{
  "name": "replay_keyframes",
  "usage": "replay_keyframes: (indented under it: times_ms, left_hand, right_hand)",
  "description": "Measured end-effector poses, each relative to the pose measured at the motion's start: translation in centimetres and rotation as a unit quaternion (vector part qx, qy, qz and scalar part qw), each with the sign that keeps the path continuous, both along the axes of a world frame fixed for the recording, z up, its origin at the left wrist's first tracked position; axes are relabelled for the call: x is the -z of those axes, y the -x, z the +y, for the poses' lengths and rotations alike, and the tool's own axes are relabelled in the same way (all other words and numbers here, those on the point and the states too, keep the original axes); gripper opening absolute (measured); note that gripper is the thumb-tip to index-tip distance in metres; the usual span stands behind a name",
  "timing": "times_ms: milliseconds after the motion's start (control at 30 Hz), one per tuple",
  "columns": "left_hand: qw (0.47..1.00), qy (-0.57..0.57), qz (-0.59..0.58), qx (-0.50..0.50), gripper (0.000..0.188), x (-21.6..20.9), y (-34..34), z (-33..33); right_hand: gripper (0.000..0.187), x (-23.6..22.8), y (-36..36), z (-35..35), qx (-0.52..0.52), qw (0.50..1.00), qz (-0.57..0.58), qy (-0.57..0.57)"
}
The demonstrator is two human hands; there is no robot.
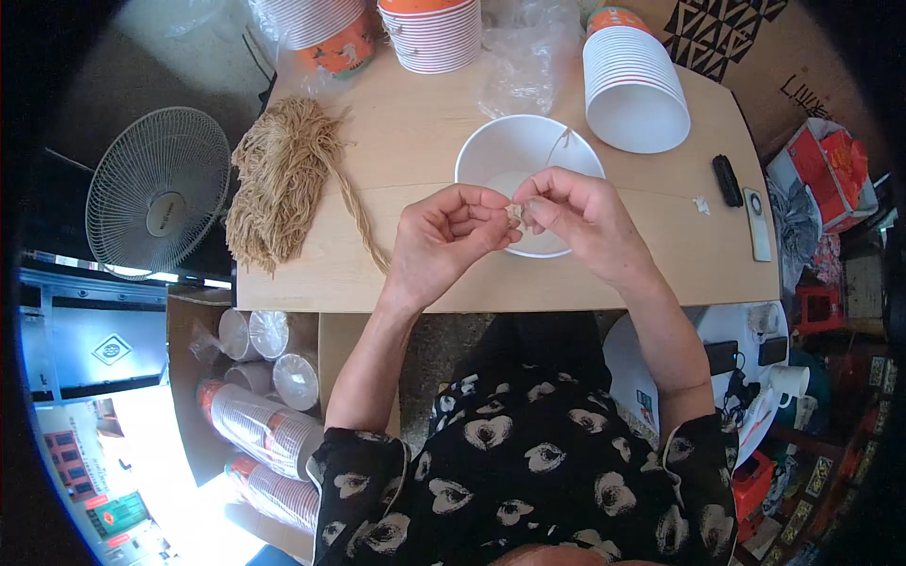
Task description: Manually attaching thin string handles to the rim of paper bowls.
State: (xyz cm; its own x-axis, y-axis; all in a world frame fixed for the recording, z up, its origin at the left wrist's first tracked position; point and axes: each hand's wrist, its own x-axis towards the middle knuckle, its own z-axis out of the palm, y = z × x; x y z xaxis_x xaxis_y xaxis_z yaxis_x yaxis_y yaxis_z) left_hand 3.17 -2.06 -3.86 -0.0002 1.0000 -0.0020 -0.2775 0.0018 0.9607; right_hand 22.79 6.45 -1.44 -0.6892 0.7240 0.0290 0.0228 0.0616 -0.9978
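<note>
My left hand [445,236] and my right hand [590,222] meet fingertip to fingertip over the near part of a white paper bucket [481,160]. Both are closed in a pinch on a small tan piece of string [515,217], mostly hidden by the fingers. A thin strand of string [562,140] lies over the bucket's far rim and hangs down inside. To the left, a thick bundle of tan strings [278,179] rests on the table, with a twisted tail reaching toward my left wrist.
Nested paper buckets [637,90] lie at the back right; more stacks [432,36] stand at the far edge beside crumpled plastic [528,61]. A black object [727,180] and a pale remote [756,224] are at right. A fan [160,193] stands left; wrapped buckets [264,424] fill a carton below.
</note>
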Motion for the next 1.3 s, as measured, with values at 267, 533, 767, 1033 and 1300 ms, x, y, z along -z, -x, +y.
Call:
replay_keyframes:
  times_ms: [267,533,767,1033,1300]
  left_hand:
    - [0.999,-0.038,0.022,-0.024,0.025,-0.6,-0.9,0.2]
    - [1.000,0.007,0.018,-0.003,0.028,-0.7,-0.7,0.5]
    - [0.998,-0.028,0.060,-0.007,0.025,-1.1,-0.3,0.9]
    - [0.996,0.023,0.078,0.046,0.021,-1.4,-1.0,1.3]
    - [0.984,0.022,0.162,0.069,0.018,-2.0,-1.3,1.5]
  right_hand:
    - [0.017,0.1,-0.1,0.2,0.026,0.980,-0.040,-0.195]
    - [0.022,0.0,-1.6,1.4,0.106,0.984,-0.029,-0.139]
    - [0.036,-0.7,-1.0,1.3,-0.061,0.980,-0.094,-0.167]
    - [0.012,-1.5,-2.7,2.5,-0.049,0.954,-0.120,-0.271]
    - [0.010,-1.9,-3.8,3.7,-0.036,0.976,-0.079,-0.201]
